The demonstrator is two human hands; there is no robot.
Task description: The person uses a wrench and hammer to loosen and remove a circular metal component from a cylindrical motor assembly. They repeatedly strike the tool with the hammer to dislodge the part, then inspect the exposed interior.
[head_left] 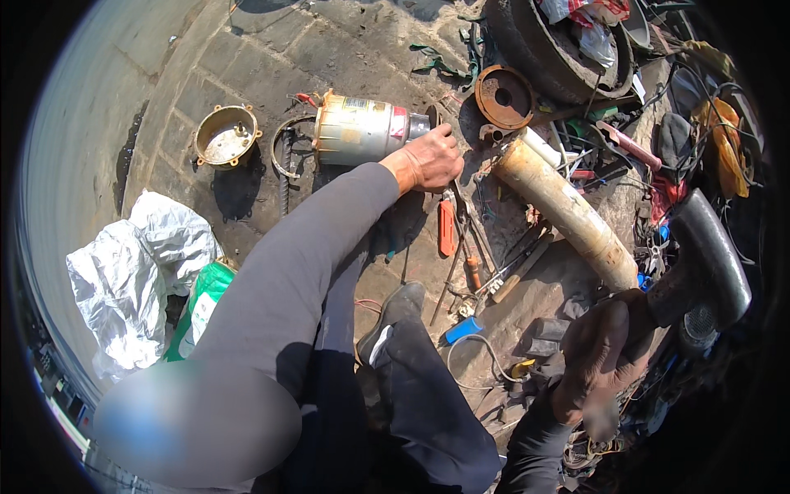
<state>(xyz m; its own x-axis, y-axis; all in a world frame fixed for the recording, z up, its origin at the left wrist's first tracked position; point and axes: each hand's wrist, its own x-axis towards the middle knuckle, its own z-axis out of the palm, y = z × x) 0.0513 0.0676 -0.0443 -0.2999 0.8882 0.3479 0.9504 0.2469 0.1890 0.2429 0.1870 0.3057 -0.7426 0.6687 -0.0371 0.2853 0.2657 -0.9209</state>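
The ground (pixel 247 70) is dusty stone blocks in bright sun. Closest, the right hand (pixel 605 354) is wrapped tight around a big hammer (pixel 714 263), with the heavy head sticking out to the right. A bit farther off, a rusty pipe (pixel 568 210) lies on a slant. Then comes the left hand (pixel 432 160), curled right by the dark end of a silver motor (pixel 354 130). I cannot tell what its fingers pinch. The motor lies on its side, long way left to right, dark end toward that hand. The hammer is well apart from it, to the right and nearer the body.
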